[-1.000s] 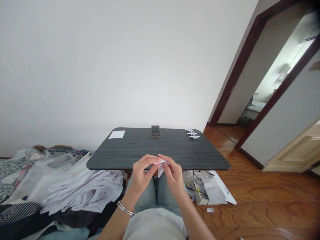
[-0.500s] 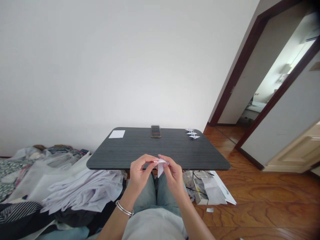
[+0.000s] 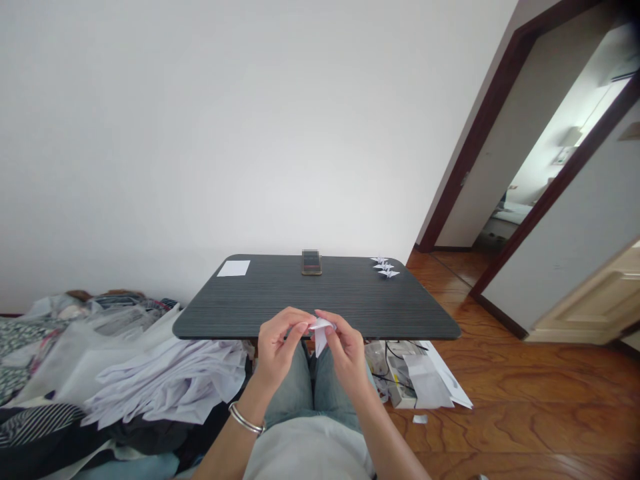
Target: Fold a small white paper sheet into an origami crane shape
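A small piece of folded white paper [image 3: 321, 339] is held up at the near edge of the dark table, over my lap. My right hand [image 3: 346, 347] pinches it from the right, thumb in front and fingers behind. From the left, my left hand [image 3: 281, 343] has thumb and forefinger closed at the paper's left tip. A pointed flap hangs down between the two hands. Part of the paper is hidden behind my right thumb. On the table's far right stand three white paper cranes [image 3: 385, 267] in a row.
The dark table [image 3: 240, 307] bears a white paper sheet [image 3: 233, 268] at its far left and a phone [image 3: 311, 262] at the back. Clothes [image 3: 170, 380] lie heaped to the left. A box [image 3: 403, 393], cables and papers are on the floor at right.
My left hand has shifted slightly left at the paper's tip. The folded paper has tilted a little, and its hanging flap shows more. Things on the table have not moved.
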Action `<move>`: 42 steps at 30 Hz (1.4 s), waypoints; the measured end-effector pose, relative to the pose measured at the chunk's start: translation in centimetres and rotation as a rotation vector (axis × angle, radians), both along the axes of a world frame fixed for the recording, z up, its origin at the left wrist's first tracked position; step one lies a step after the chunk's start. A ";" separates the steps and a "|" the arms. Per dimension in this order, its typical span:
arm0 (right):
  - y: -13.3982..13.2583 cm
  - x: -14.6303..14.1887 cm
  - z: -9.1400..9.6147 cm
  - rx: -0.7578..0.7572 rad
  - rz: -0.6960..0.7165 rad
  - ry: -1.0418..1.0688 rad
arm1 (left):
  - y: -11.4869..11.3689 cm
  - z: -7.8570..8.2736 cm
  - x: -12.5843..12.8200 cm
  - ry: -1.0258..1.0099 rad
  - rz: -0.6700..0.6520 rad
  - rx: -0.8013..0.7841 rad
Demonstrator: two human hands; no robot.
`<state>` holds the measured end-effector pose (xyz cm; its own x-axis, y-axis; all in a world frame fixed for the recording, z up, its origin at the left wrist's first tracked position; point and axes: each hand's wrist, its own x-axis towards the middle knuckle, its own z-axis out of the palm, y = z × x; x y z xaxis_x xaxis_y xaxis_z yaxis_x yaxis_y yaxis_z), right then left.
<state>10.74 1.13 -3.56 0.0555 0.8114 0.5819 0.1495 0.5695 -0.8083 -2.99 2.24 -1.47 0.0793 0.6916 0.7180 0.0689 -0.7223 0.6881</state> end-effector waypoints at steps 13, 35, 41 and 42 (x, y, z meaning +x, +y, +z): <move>0.0 0.1 -0.1 0.014 -0.028 0.001 | -0.2 0.2 0.3 0.029 0.001 0.057; 0.0 0.0 -0.1 0.027 -0.005 0.034 | -0.2 0.3 0.0 0.010 -0.091 0.041; -0.1 0.0 0.0 0.031 0.006 0.027 | 0.0 0.3 0.0 0.075 -0.003 0.114; -0.1 0.0 0.0 0.030 0.009 0.028 | 0.0 0.4 -0.1 0.084 0.001 0.134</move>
